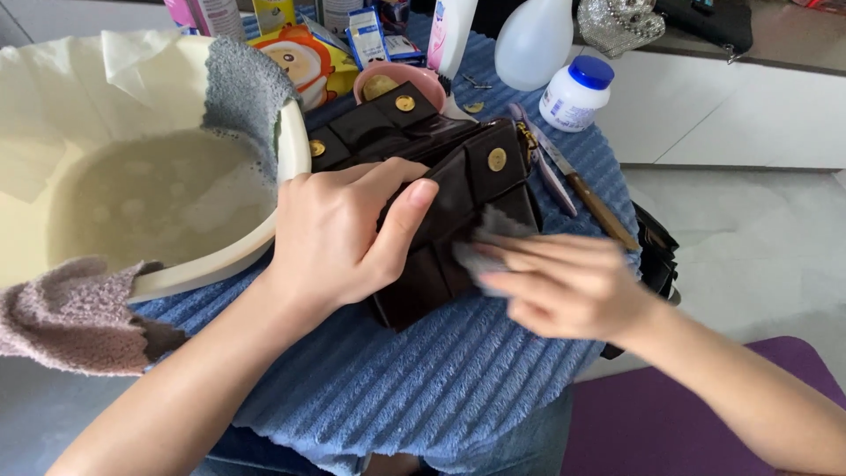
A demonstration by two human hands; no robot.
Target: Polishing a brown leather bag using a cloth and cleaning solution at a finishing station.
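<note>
A dark brown leather bag (441,185) with round gold studs lies on a blue ribbed towel (423,379). My left hand (339,234) grips the bag's near edge, thumb laid over a flap. My right hand (564,282), blurred by motion, presses a small grey cloth (493,231) against the bag's right side.
A cream basin (291,150) of cloudy water stands at the left, with a grey cloth (242,79) and a pinkish cloth (75,313) draped over its rim. Behind the bag are a pink dish, white bottles (533,40), a white blue-capped jar (575,91) and a wooden-handled knife (586,189).
</note>
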